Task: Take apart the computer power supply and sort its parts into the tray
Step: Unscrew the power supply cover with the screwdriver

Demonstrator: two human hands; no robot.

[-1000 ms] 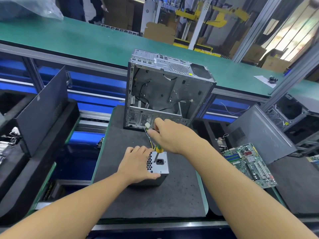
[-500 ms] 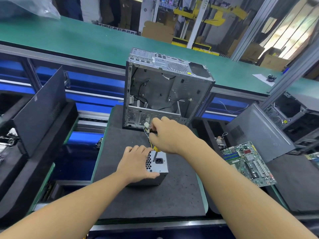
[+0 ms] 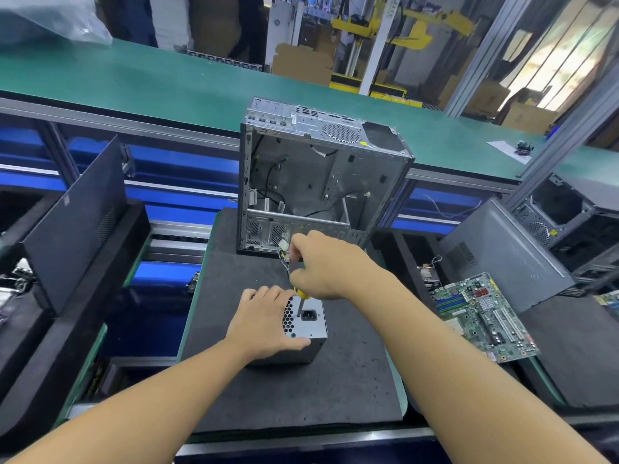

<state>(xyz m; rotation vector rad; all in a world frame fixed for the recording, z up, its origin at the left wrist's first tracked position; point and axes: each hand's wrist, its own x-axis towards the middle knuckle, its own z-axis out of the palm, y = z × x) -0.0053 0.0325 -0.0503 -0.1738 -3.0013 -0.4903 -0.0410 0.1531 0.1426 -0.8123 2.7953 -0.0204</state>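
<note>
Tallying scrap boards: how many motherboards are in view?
1: the motherboard lies right of the black mat. A green sliver at the right edge may be another.

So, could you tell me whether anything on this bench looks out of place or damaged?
Nothing looks damaged. The left hand steadies the power supply on the mat while the right hand grips a screwdriver on it. Only the bare motherboard on the right lies skewed, beside the mat.

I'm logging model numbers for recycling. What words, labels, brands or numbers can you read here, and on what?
No text is legible in this view.
Motherboard: printed markings, too small to read.
Computer case: small yellow sticker on top, blurred.
Black side panel: pale label, too small to read.
Power supply: no label on its visible face.
</note>
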